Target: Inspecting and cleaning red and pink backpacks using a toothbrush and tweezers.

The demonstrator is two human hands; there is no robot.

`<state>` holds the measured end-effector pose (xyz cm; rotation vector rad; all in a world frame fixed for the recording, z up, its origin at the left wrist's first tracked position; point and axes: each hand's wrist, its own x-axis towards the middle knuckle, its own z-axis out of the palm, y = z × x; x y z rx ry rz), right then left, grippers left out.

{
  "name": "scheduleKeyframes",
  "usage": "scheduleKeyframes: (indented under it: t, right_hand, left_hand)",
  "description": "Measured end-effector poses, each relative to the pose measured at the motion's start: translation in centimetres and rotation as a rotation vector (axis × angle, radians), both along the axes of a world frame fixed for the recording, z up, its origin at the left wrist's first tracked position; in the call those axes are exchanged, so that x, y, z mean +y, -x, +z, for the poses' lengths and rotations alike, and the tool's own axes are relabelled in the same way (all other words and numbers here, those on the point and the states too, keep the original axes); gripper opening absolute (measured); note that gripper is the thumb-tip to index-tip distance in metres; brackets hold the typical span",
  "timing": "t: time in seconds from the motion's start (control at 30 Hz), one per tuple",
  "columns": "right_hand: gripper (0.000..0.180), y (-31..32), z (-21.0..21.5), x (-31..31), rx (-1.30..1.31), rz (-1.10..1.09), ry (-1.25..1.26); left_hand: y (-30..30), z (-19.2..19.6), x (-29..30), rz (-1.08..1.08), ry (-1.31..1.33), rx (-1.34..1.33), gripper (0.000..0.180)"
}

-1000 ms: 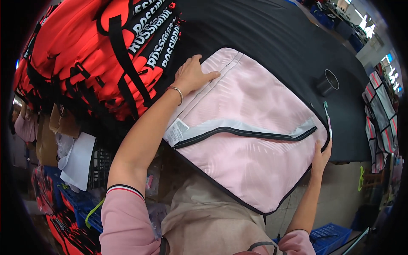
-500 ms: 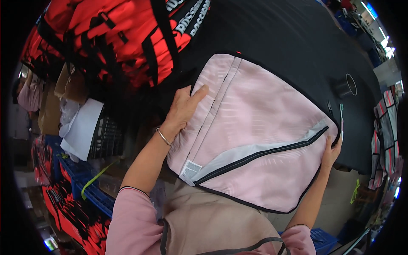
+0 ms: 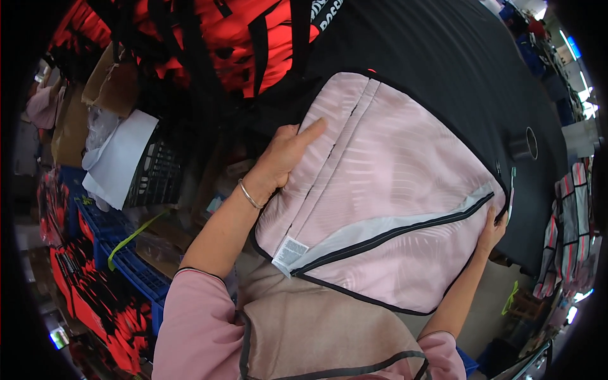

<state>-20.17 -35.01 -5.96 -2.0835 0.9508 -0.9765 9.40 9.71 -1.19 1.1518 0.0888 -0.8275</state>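
Note:
Held in front of me is a pink fabric panel (image 3: 405, 152) with a patterned sheen, rounded corners and black binding round its edges. A black zipper (image 3: 392, 228) with a strip of grey lining runs slantwise across it, and a white label (image 3: 290, 252) sits near its lower left corner. My left hand (image 3: 288, 152) grips the left edge, thumb on top and fingers behind. At the right corner my right hand (image 3: 493, 229) pinches the edge, its fingers partly hidden behind the panel. The panel's far part lies over the black-covered table (image 3: 418, 50).
Red and black bags (image 3: 228, 38) are piled at the far left. Below them are a black crate (image 3: 152, 174), white paper (image 3: 126, 158) and blue crates (image 3: 126, 259). On the table's right stand a dark cup (image 3: 524, 145) and a toothbrush (image 3: 512, 190). Grey striped bags (image 3: 570, 215) hang beyond.
My view has shifted a little, so the panel and my left hand appear slightly further right. Both hands keep their hold on the panel's edges.

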Motion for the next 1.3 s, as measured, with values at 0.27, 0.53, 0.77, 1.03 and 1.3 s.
scheduleKeyframes:
  t: [0.27,0.53,0.77,1.03,1.3]
  right_hand:
    - [0.046,-1.5,1.7,2.7,0.033,-0.023,-0.02]
    - [0.042,-2.4,3.4,-2.7,-0.169,0.044,-0.28]
    - [0.032,-4.9,0.7,-13.9,0.627,0.159,0.503]
    - [0.038,-3.9,-0.4,-18.4,0.382,-0.026,-0.049]
    - [0.023,-13.5,14.4,1.2,-0.246,0.197,-0.005]
  left_hand:
    - [0.5,1.0,-0.9,-0.065,-0.304,-0.382,0.037]
    - [-1.6,1.0,1.9,-0.044,-0.334,-0.456,0.045]
    - [0.0,2.3,-0.6,-0.056,-0.409,-0.478,0.037]
    - [-0.6,1.4,1.4,-0.023,-0.309,-0.102,0.057]
    - [0.1,-0.2,1.3,0.09,0.006,0.053,0.055]
